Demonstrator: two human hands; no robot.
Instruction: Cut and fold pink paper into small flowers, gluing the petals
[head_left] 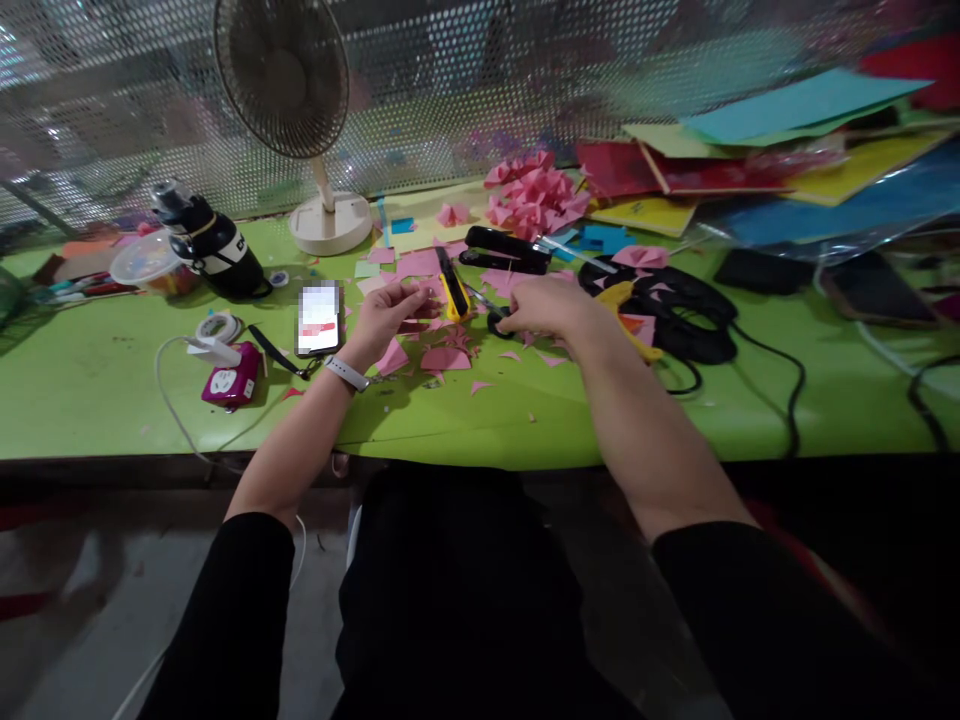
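Observation:
My left hand, a white band at its wrist, is low over pink paper scraps with thumb and fingertips drawn together. Whether a piece of paper is between them is hard to make out. My right hand is closed at the black handle of a pair of scissors, whose blades point up and left. Between both hands lies a yellow and black utility knife. A black stapler rests just beyond. Farther back is a pile of folded pink paper pieces.
On the green table stand a fan, a black bottle and a lit phone. A purple power adapter trails a white cable. Yellow-handled pliers and black cable lie right. Coloured sheets are stacked back right.

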